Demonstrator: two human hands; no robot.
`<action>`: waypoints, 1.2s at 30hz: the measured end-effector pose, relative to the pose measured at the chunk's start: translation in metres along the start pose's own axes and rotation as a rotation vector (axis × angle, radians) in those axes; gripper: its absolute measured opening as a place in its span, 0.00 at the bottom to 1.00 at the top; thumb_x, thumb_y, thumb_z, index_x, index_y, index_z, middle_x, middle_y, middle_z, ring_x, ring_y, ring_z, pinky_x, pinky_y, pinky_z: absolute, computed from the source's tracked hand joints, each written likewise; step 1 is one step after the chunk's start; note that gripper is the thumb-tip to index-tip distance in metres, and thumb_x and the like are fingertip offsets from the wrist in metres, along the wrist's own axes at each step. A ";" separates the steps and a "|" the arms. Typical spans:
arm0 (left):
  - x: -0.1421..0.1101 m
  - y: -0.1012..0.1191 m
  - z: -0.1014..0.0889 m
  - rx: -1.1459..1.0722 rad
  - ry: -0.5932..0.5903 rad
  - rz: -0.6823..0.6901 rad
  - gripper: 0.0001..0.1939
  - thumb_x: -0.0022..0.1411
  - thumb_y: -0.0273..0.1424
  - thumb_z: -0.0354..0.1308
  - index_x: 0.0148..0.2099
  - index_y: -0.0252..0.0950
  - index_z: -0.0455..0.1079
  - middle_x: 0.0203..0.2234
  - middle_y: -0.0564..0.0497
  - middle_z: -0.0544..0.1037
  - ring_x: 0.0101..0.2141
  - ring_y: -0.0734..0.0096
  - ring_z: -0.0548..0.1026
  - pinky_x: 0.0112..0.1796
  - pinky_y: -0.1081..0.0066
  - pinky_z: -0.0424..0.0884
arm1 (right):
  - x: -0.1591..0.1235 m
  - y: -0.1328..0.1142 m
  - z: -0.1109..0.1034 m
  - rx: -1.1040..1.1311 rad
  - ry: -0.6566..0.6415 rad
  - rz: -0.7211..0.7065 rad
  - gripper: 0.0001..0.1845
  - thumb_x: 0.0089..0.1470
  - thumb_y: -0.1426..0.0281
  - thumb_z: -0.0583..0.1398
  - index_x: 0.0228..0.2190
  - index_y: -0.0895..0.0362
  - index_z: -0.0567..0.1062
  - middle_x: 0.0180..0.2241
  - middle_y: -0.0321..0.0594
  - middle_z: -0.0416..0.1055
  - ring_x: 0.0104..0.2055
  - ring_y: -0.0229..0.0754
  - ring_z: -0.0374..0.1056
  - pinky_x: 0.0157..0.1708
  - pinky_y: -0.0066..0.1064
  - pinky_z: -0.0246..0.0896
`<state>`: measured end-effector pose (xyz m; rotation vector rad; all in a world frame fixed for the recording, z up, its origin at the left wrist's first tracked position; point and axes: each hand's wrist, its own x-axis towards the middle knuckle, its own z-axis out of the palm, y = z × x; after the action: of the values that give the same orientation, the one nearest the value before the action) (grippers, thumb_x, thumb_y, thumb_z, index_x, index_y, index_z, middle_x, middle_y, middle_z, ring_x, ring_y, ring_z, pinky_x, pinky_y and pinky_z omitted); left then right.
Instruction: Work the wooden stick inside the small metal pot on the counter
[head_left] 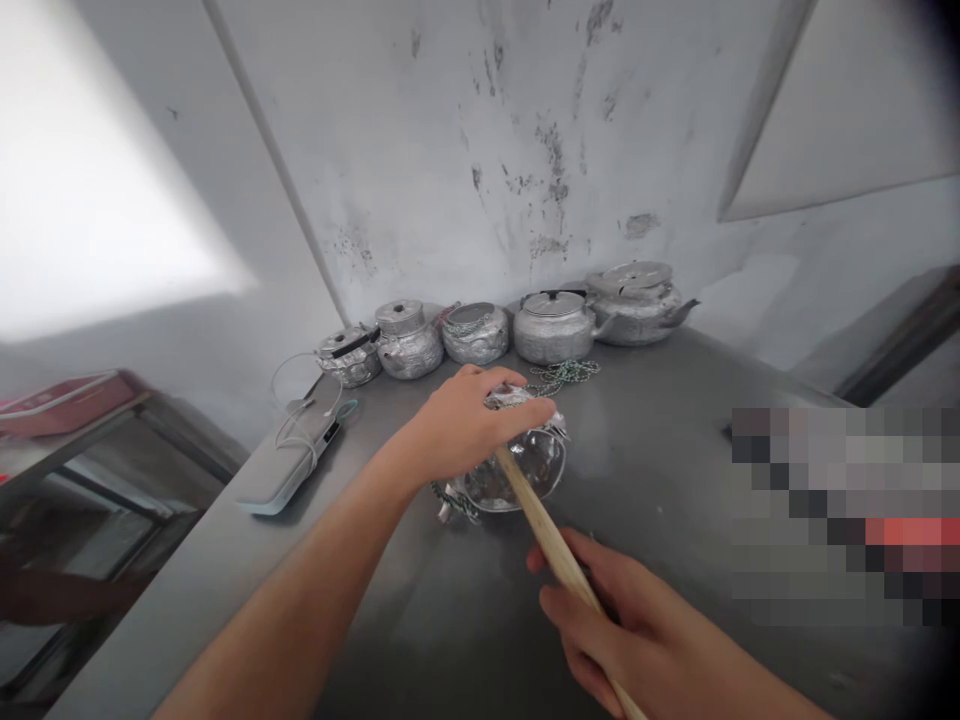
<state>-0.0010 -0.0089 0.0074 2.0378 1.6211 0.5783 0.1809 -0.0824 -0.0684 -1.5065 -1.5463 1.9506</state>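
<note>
Gripping a pale wooden stick (pixel 551 540), the right hand (pixel 611 620) has its fingers and thumb closed around the shaft, which slants away from it toward the left hand (pixel 480 415). The two hands are apart, the left one farther forward. Under the left hand sits a crinkled, shiny metal pot (pixel 546 462), its round opening facing back toward the right hand. The left hand lies palm down over the pot's far part, thumb spread from the fingers; whether it grips the rim or only rests there, I cannot tell. The stick's far end disappears beneath that hand, so its tip is hidden.

A patterned green cord (pixel 568 373) lies in a loose heap just beyond the left hand, and more cord shows at the pot's near left edge. Left of the left hand, well apart from it, a power bank (pixel 289 470) lies with a white cable (pixel 285 437) across it. Beyond both hands, five dented silver-coloured vessels stand in a row near a stained wall (pixel 450 120); the rightmost is a lidded kettle (pixel 637 305) with its spout pointing right. All these vessels stand on a grey metal table (pixel 675 470).
</note>
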 end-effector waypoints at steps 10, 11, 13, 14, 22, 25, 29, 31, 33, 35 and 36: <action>0.001 -0.002 0.000 0.004 -0.001 0.005 0.32 0.63 0.59 0.54 0.62 0.48 0.70 0.59 0.48 0.70 0.58 0.48 0.68 0.56 0.58 0.67 | -0.005 -0.002 0.001 -0.044 0.032 -0.079 0.06 0.70 0.68 0.49 0.44 0.51 0.65 0.20 0.25 0.56 0.22 0.33 0.52 0.20 0.20 0.49; 0.001 -0.002 0.000 0.007 -0.002 0.011 0.32 0.64 0.58 0.54 0.62 0.48 0.70 0.59 0.48 0.70 0.58 0.48 0.68 0.56 0.58 0.67 | -0.004 -0.001 0.001 -0.058 0.043 -0.056 0.07 0.70 0.67 0.48 0.45 0.51 0.64 0.20 0.25 0.56 0.22 0.34 0.52 0.21 0.20 0.51; 0.001 -0.002 0.000 0.013 -0.001 0.017 0.31 0.65 0.58 0.53 0.62 0.48 0.70 0.60 0.48 0.70 0.58 0.48 0.68 0.57 0.57 0.66 | -0.005 -0.001 -0.001 -0.048 -0.034 0.003 0.07 0.70 0.67 0.48 0.45 0.51 0.64 0.19 0.25 0.55 0.21 0.34 0.52 0.20 0.21 0.49; 0.001 -0.002 0.000 0.015 -0.001 0.014 0.31 0.65 0.57 0.53 0.62 0.48 0.70 0.60 0.48 0.70 0.59 0.48 0.67 0.57 0.57 0.65 | -0.005 -0.002 -0.001 -0.047 -0.044 -0.016 0.07 0.70 0.68 0.48 0.44 0.51 0.65 0.19 0.25 0.55 0.21 0.34 0.53 0.20 0.21 0.49; 0.000 -0.001 0.000 0.007 -0.007 -0.015 0.31 0.64 0.58 0.54 0.62 0.48 0.70 0.60 0.49 0.70 0.61 0.45 0.65 0.58 0.56 0.64 | -0.006 -0.007 -0.001 -0.054 -0.047 -0.024 0.08 0.71 0.71 0.47 0.45 0.52 0.65 0.18 0.25 0.56 0.22 0.34 0.55 0.21 0.21 0.51; 0.000 -0.001 0.000 0.002 0.005 -0.019 0.32 0.63 0.59 0.54 0.61 0.48 0.71 0.60 0.48 0.69 0.59 0.46 0.67 0.57 0.57 0.66 | -0.005 -0.005 -0.001 -0.054 -0.043 -0.033 0.08 0.70 0.71 0.48 0.45 0.51 0.66 0.18 0.24 0.55 0.19 0.33 0.52 0.19 0.21 0.50; 0.001 -0.002 0.000 0.004 0.000 -0.012 0.31 0.64 0.58 0.54 0.61 0.48 0.70 0.59 0.47 0.69 0.58 0.47 0.67 0.56 0.56 0.66 | -0.002 -0.001 -0.003 -0.057 -0.026 -0.019 0.06 0.68 0.69 0.51 0.44 0.52 0.67 0.18 0.25 0.57 0.20 0.34 0.53 0.19 0.22 0.49; 0.001 -0.002 0.000 0.002 -0.005 -0.009 0.31 0.64 0.58 0.54 0.61 0.48 0.70 0.59 0.47 0.70 0.59 0.48 0.67 0.56 0.57 0.66 | -0.002 0.000 -0.004 -0.069 -0.011 -0.058 0.05 0.68 0.69 0.52 0.43 0.52 0.68 0.18 0.25 0.58 0.20 0.34 0.54 0.20 0.22 0.50; 0.001 -0.002 0.000 0.000 -0.006 -0.002 0.30 0.64 0.58 0.54 0.61 0.49 0.70 0.58 0.47 0.70 0.59 0.49 0.67 0.56 0.57 0.66 | -0.002 -0.001 -0.004 -0.081 -0.006 -0.087 0.05 0.68 0.70 0.52 0.42 0.52 0.68 0.18 0.25 0.57 0.20 0.34 0.54 0.21 0.22 0.51; 0.001 -0.002 0.000 -0.001 -0.007 -0.005 0.30 0.64 0.58 0.55 0.61 0.49 0.70 0.58 0.47 0.69 0.58 0.50 0.67 0.56 0.58 0.66 | -0.002 -0.002 -0.005 -0.096 -0.001 -0.098 0.06 0.68 0.71 0.51 0.41 0.53 0.67 0.19 0.25 0.57 0.21 0.34 0.54 0.21 0.22 0.51; 0.001 -0.002 0.000 0.000 -0.010 -0.009 0.30 0.64 0.58 0.55 0.61 0.48 0.70 0.59 0.47 0.69 0.58 0.50 0.68 0.56 0.58 0.66 | -0.001 -0.003 -0.005 -0.107 -0.005 -0.103 0.07 0.68 0.72 0.50 0.41 0.53 0.67 0.19 0.26 0.57 0.21 0.34 0.54 0.21 0.22 0.51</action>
<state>-0.0019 -0.0078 0.0063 2.0291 1.6235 0.5635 0.1845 -0.0794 -0.0650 -1.4311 -1.7202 1.8434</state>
